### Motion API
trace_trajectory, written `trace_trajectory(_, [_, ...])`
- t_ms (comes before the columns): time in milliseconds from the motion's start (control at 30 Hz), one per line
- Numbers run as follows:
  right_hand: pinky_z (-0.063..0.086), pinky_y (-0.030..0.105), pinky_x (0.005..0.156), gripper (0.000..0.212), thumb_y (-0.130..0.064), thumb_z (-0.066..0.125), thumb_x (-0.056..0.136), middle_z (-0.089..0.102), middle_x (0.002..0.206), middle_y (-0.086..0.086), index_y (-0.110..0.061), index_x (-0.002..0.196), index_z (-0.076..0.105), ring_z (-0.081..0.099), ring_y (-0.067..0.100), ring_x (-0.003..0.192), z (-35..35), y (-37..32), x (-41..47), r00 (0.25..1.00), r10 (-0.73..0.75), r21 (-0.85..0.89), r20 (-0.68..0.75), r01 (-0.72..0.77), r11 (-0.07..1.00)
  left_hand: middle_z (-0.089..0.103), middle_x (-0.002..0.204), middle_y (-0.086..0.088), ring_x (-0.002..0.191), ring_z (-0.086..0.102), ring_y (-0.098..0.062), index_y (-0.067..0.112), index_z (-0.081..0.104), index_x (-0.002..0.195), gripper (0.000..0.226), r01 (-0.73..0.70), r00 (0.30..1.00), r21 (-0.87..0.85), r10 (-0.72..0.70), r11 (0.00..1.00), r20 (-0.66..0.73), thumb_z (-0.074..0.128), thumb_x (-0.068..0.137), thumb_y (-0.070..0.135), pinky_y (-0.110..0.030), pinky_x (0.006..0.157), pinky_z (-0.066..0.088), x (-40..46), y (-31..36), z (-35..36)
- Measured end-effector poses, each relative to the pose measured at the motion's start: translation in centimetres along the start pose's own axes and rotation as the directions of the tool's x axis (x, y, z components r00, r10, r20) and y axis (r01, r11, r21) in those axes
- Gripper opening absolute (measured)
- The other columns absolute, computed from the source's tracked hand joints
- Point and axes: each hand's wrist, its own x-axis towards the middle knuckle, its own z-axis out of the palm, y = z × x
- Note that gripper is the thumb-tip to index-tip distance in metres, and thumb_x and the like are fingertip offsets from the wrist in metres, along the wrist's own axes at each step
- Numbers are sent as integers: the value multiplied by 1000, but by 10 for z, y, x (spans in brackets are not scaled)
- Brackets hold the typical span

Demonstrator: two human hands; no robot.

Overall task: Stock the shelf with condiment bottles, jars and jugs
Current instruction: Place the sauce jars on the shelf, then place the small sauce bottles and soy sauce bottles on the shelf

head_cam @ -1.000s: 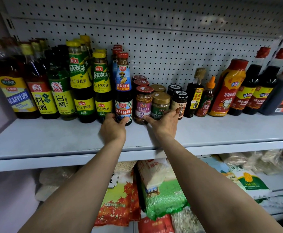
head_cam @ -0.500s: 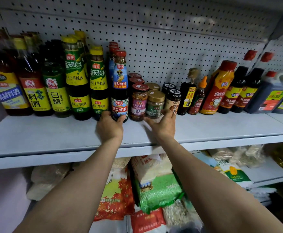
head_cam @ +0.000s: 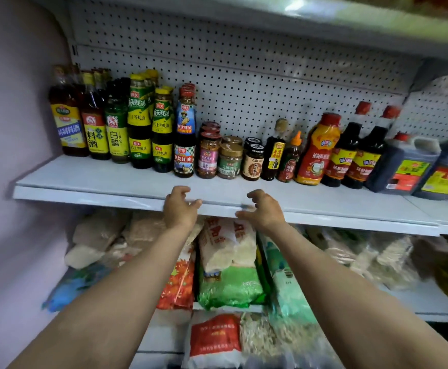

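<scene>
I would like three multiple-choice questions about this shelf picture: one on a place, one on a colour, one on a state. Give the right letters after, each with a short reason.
1. Where does the blue-label bottle stand?
A. just left of the red-lid jars
B. at the far right end
C. on the lower shelf

2. What colour is the cap of the orange bottle?
A. green
B. red
C. white

3. What are the two hands doing?
A. both grip a jar
B. one holds a jug
C. both are empty, fingers open

Answers:
1 A: it stands on the shelf right beside the red-lid jars.
2 B: the top of that bottle is red.
3 C: the left hand and right hand hang at the shelf's front edge, fingers curled open, touching no bottle.
</scene>
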Motion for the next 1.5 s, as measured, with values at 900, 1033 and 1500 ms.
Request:
trace_trajectory(900, [46,38,96,66,-32,73,84,57,132,16,-25,143,45,55,34,120,61,178,-202,912,119,-209,393,-37,977,56,128,-14,115,55,-31,17,57,130,57,20,911,474,-211,880,353,79,78,13,-35,96,46,-255,-117,43])
trace_trajectory(1033, [46,35,94,65,-31,74,83,58,131,16,-23,142,46,56,33,120,99,210,-220,881,200,-215,429,-116,970,58,128,-15,117,54,-33,16,55,132,64,46,864,512,-291,858,411,83,75,17,-39,99,45,-272,-162,52])
trace_trajectory(1500, [47,41,98,58,-38,68,89,60,134,14,-20,141,49,53,34,125,222,339,-296,722,464,-253,513,-390,885,67,114,-5,101,62,-22,19,62,116,44,134,725,505,-432,853,537,81,76,21,-27,78,43,-340,-319,105])
